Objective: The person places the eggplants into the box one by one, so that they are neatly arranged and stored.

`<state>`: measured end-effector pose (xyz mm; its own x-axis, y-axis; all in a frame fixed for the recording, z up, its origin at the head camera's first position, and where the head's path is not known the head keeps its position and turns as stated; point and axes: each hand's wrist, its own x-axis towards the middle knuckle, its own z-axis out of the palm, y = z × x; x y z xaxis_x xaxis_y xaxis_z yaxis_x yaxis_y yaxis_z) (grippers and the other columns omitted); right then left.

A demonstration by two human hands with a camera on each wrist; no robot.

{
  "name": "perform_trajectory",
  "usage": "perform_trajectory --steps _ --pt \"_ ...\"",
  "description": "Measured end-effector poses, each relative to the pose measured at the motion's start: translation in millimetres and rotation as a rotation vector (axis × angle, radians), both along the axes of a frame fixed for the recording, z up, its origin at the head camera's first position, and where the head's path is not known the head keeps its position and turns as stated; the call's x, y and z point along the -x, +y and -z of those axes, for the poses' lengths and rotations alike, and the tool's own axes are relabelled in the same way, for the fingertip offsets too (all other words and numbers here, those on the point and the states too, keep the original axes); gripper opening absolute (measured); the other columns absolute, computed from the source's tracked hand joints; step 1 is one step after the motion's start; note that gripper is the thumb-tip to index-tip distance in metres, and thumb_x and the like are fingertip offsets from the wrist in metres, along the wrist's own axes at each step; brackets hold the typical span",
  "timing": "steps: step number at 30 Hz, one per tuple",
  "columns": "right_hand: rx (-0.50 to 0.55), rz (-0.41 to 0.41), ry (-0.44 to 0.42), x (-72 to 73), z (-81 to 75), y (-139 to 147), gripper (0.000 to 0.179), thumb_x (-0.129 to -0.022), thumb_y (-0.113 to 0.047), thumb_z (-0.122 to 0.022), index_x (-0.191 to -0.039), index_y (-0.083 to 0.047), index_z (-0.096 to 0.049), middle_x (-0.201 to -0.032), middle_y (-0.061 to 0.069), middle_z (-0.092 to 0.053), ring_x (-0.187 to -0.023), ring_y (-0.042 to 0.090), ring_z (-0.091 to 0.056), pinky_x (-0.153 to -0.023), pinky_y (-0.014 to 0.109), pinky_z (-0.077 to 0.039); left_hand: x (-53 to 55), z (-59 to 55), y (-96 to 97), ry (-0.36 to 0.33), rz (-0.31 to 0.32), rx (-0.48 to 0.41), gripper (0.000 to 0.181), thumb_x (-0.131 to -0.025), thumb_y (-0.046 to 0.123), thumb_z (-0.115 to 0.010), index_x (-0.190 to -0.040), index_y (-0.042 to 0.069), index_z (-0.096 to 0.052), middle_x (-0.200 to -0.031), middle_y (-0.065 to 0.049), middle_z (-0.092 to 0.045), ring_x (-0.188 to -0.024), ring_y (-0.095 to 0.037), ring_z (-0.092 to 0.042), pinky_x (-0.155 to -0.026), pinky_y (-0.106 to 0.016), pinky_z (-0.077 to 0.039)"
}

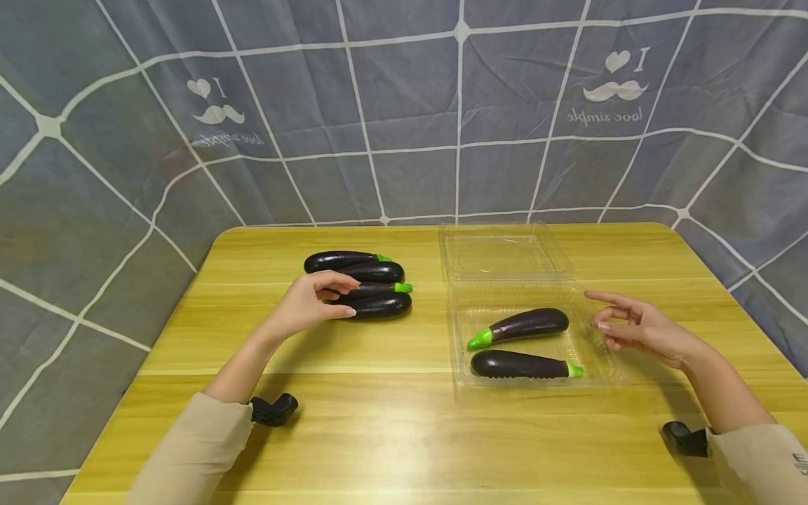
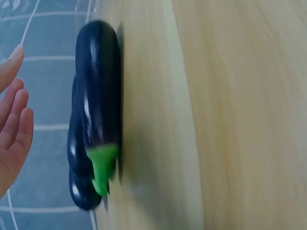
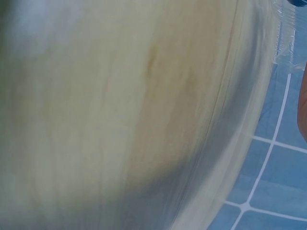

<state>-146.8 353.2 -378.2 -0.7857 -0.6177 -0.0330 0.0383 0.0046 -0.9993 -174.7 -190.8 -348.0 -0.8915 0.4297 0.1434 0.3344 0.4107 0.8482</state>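
My left hand (image 1: 305, 303) hovers over the near end of a group of several dark eggplants (image 1: 381, 305) on the left of the table. Thumb and fingers are spread apart there, with nothing between them. In the left wrist view, those fingers (image 2: 18, 122) stand off to the side of the nearest eggplant (image 2: 98, 86), which has a green stem. Two more eggplants, an upper one (image 1: 530, 323) and a lower one (image 1: 517, 364), lie in a clear plastic clamshell box (image 1: 456, 344). Beside its right rim is my right hand (image 1: 653, 333), fingers loosely bent; whether it touches the rim is unclear.
The box's lid (image 1: 505, 252) is folded back flat towards the rear of the wooden table (image 1: 379, 435). A grey checked cloth (image 1: 410, 105) hangs behind and around the table. Black wrist mounts, left (image 1: 274, 410) and right (image 1: 684, 440), stick out from both sleeves.
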Motion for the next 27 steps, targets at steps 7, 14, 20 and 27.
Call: perform_trajectory --steps 7,14,20,27 --pt "0.018 0.005 -0.013 -0.3 -0.4 -1.5 0.054 -0.095 0.01 -0.041 -0.144 -0.013 -0.035 -0.102 0.006 -0.06 -0.072 0.011 -0.059 -0.062 0.024 -0.052 -2.4 9.3 -27.5 -0.019 -0.068 0.024 0.041 -0.076 0.005 -0.076 -0.114 -0.003 -0.063 -0.114 -0.019 -0.061 -0.105 -0.034 -0.055 -0.092 -0.044 -0.046" --pt "0.006 0.013 -0.016 -0.6 -0.5 -1.1 0.054 -0.095 0.009 -0.041 -0.143 -0.016 -0.037 -0.101 0.005 -0.06 -0.072 0.01 -0.059 -0.061 0.024 -0.052 2.6 22.2 -48.8 -0.058 -0.052 0.071 0.042 -0.076 0.001 -0.075 -0.114 -0.007 -0.061 -0.115 -0.023 -0.06 -0.105 -0.037 -0.057 -0.089 -0.043 -0.048" --pt "0.009 0.004 -0.01 -0.6 -1.0 -0.5 0.054 -0.095 0.009 -0.041 -0.142 -0.017 -0.037 -0.102 0.006 -0.06 -0.072 0.01 -0.059 -0.062 0.024 -0.052 5.4 26.8 -55.8 -0.084 -0.058 0.104 0.042 -0.078 0.004 -0.074 -0.117 -0.007 -0.06 -0.116 -0.022 -0.06 -0.107 -0.036 -0.056 -0.091 -0.044 -0.046" --pt "0.029 -0.013 -0.014 -0.4 -1.0 -0.4 0.055 -0.095 0.011 -0.039 -0.142 -0.019 -0.038 -0.103 0.006 -0.059 -0.073 0.011 -0.059 -0.063 0.024 -0.052 10.5 32.1 -55.3 -0.082 -0.059 0.157 0.04 -0.079 0.006 -0.074 -0.115 -0.007 -0.062 -0.113 -0.021 -0.062 -0.103 -0.034 -0.059 -0.09 -0.044 -0.048"
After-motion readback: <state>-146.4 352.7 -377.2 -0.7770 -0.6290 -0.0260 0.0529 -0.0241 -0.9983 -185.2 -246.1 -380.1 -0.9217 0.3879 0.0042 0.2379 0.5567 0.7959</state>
